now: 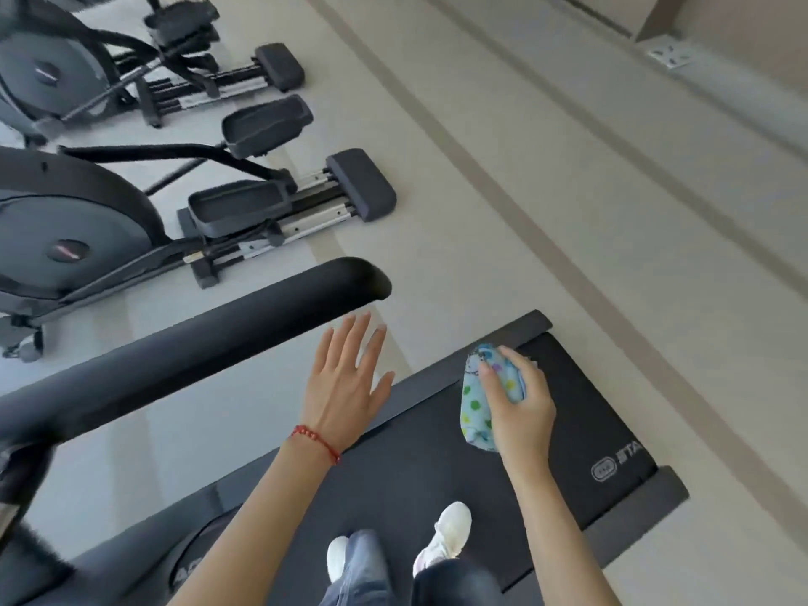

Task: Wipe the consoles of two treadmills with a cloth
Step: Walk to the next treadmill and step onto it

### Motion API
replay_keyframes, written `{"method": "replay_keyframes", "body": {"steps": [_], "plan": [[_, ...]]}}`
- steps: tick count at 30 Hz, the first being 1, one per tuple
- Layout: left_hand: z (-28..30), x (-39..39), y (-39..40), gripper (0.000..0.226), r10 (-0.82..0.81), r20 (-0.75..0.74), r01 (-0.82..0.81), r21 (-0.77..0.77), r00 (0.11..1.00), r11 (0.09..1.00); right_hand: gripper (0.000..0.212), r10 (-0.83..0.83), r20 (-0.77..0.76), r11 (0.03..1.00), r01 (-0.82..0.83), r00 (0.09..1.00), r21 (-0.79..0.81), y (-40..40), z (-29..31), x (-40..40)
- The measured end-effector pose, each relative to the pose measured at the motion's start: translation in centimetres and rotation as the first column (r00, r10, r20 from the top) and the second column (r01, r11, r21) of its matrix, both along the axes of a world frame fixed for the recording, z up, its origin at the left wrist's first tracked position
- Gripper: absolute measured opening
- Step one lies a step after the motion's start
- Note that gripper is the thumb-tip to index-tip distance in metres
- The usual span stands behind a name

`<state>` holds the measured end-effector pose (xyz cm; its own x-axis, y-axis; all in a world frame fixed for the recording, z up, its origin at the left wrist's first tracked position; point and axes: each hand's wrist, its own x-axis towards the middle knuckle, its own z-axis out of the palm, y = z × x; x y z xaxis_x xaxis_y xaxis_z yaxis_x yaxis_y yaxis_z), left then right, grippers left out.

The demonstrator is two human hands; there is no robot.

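Observation:
I look down at a treadmill's black belt (581,430), with my feet in white shoes on it. My right hand (518,408) is closed around a bunched light-blue cloth with coloured dots (474,406), held in the air over the belt. My left hand (347,382) is open with fingers spread and holds nothing; it hovers just below the treadmill's black padded handrail (210,330) without touching it. A red bead bracelet sits on the left wrist. No console is visible.
Two dark grey elliptical trainers stand to the left, the nearer one (87,229) and the farther one (57,67), their foot rails reaching toward the middle. Beige floor with darker stripes (568,190) extends to the right. A wall base with a socket (669,56) is at top right.

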<state>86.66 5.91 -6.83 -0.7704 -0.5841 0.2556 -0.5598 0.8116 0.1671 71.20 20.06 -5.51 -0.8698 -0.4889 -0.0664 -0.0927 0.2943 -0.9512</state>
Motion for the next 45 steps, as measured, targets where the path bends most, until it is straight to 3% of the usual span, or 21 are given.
{"method": "replay_keyframes", "body": {"steps": [6, 13, 25, 33, 45], "plan": [[-0.6, -12.6, 3.5, 0.051, -0.218, 0.017, 0.217, 0.025, 0.976, 0.976, 0.029, -0.23, -0.035, 0.971, 0.232, 0.973, 0.058, 6.5, -1.0, -9.2], [-1.7, -22.9, 6.1, 0.051, -0.397, 0.017, 0.396, 0.046, 0.918, 0.917, 0.025, -0.46, 0.075, 0.886, 0.454, 0.885, 0.091, 11.6, -1.7, -15.7], [-3.5, -39.9, 3.4, 0.051, -0.638, 0.043, 0.637, 0.038, 0.769, 0.77, 0.021, -0.718, 0.18, 0.692, 0.717, 0.672, 0.084, 10.7, -3.0, -26.5], [-3.6, -50.3, 2.6, 0.052, -0.729, 0.081, 0.728, 0.048, 0.679, 0.684, 0.023, -0.8, 0.178, 0.593, 0.801, 0.574, 0.085, 10.4, -3.0, -34.0], [-4.7, -65.8, 8.9, 0.051, -0.75, 0.106, 0.749, 0.054, 0.653, 0.66, 0.025, -0.795, 0.098, 0.607, 0.788, 0.599, 0.104, 17.2, -3.6, -49.6]]}}
